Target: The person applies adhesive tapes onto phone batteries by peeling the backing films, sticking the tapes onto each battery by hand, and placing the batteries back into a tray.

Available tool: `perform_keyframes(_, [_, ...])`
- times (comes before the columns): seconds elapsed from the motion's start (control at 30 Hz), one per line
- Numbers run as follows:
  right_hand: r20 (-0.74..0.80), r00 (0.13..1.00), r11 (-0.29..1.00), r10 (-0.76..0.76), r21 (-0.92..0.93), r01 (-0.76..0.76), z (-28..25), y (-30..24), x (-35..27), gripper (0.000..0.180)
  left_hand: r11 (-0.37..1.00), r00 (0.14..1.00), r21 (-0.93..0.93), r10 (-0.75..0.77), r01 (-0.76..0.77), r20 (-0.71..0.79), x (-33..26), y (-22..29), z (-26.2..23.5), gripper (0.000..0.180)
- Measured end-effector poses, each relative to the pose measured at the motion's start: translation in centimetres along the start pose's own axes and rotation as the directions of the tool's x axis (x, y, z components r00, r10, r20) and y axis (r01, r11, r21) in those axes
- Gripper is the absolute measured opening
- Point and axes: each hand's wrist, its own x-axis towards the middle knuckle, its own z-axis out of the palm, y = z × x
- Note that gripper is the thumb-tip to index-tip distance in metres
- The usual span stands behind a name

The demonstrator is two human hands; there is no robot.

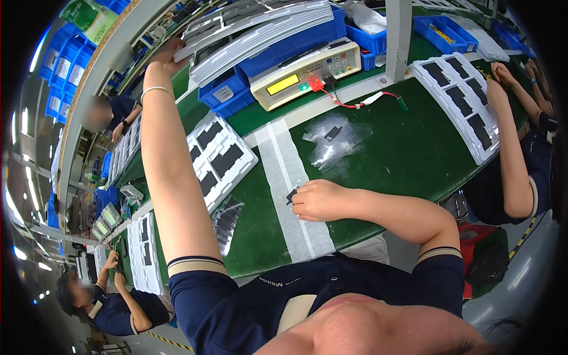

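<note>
My right hand point(319, 200) is closed, fingertips pinching a small flat black piece point(291, 196) just above a whitish tape strip point(275, 171) on the green table. Stretched far forward, my left hand point(167, 56) grips the left end of a white plastic tray point(204, 46) in the stack at the back; its fingers are partly hidden. Beyond my right hand, another small black piece point(333, 133) lies on crumpled clear film point(331, 155). Beside my left forearm, a white tray point(241, 147) holds several flat black pieces.
A cream tester point(305, 74) with a lit yellow display stands at the back, its red and black leads point(355, 105) trailing onto the table. Blue bins point(222, 94) flank it. Clear film strips point(228, 225) lie near my left arm. Another tray point(458, 106) and a co-worker's hands point(502, 80) are at right.
</note>
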Motion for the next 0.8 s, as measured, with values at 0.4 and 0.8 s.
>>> perform_keyframes(0.4, [0.067,0.998,0.996,0.008,0.091,-0.014,-0.6,-0.5,1.2,0.016,0.569,0.959,-0.818,0.267,-0.081,0.09,-1.8,-5.1,-3.6,0.006])
perform_keyframes(0.8, [0.144,0.99,0.998,-0.009,0.06,0.0,-1.2,-1.6,1.0,0.016,0.776,0.917,-0.492,0.364,-0.394,-0.161,-23.1,-16.5,-24.4,0.038])
